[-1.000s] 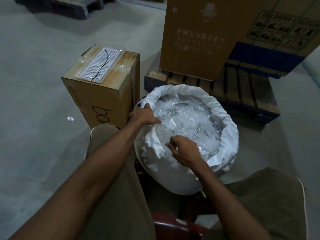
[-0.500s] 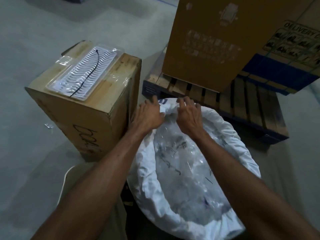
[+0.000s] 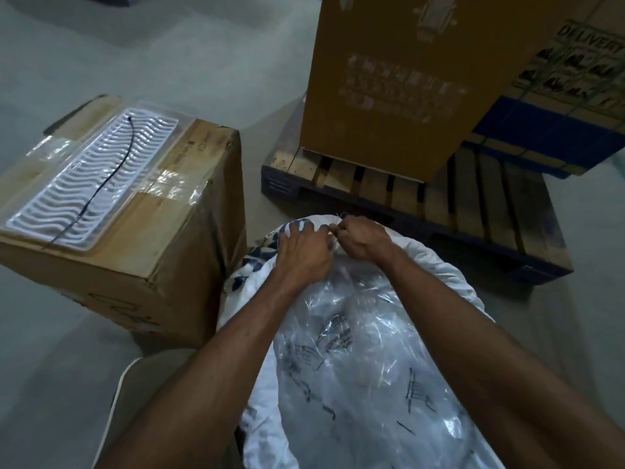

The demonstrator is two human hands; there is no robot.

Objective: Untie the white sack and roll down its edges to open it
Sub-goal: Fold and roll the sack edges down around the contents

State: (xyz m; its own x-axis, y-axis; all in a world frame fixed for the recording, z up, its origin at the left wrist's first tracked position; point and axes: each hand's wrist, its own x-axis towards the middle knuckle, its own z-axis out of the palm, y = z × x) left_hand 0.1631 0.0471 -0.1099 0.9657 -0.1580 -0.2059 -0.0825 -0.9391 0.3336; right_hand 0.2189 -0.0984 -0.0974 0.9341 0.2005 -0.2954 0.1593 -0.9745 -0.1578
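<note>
Sack [image 3: 439, 275] sits right in front of us, mouth rolled open. We've got our left hand [image 3: 301, 252] and right hand [image 3: 363, 240] side by side, both pinching its far rim.

Pretty clearly a warehouse or stockroom type place. Bare grey concrete floor [image 3: 209, 52] all around, and a wooden pallet [image 3: 473, 204] on the far right with a tall cardboard carton [image 3: 399, 79] standing on it, printed with handling symbols. Just beside that, further right, there's another box [image 3: 581, 96] with a blue band and a "DELIVERY" caution label. On the left, a taped-up cardboard box [image 3: 169, 238] sits straight on the floor with a white plastic tray [image 3: 91, 184] lying on top.
</note>
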